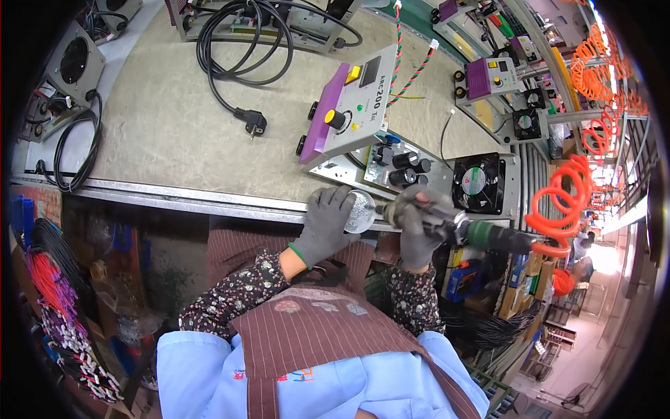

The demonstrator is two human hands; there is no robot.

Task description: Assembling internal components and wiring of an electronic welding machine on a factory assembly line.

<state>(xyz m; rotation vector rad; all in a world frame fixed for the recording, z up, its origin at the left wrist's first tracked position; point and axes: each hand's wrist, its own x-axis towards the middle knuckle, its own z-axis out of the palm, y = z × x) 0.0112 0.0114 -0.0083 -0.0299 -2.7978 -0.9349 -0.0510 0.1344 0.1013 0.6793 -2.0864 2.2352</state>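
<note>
My gloved left hand (324, 222) grips the side of a small round dish (361, 211) at the bench's front edge. Small shiny metal pieces, seemingly screws, fill the dish. In my gloved right hand (419, 234) is a green and black air screwdriver (481, 234), held roughly level and slightly blurred. Its bit points left, at the dish's rim; whether it touches a screw is too small to tell. Just beyond both hands stands an uncovered power unit with a purple and grey front panel (356, 105), a circuit board (398, 164) with black capacitors, and a fan (479, 183).
An orange coiled air hose (558, 202) hangs at the right, by the screwdriver's rear end. A black power cord with a plug (252, 124) lies on the bench (167, 140). Similar units (488, 77) stand at the far right and left. Bundled wires (56, 293) hang at lower left.
</note>
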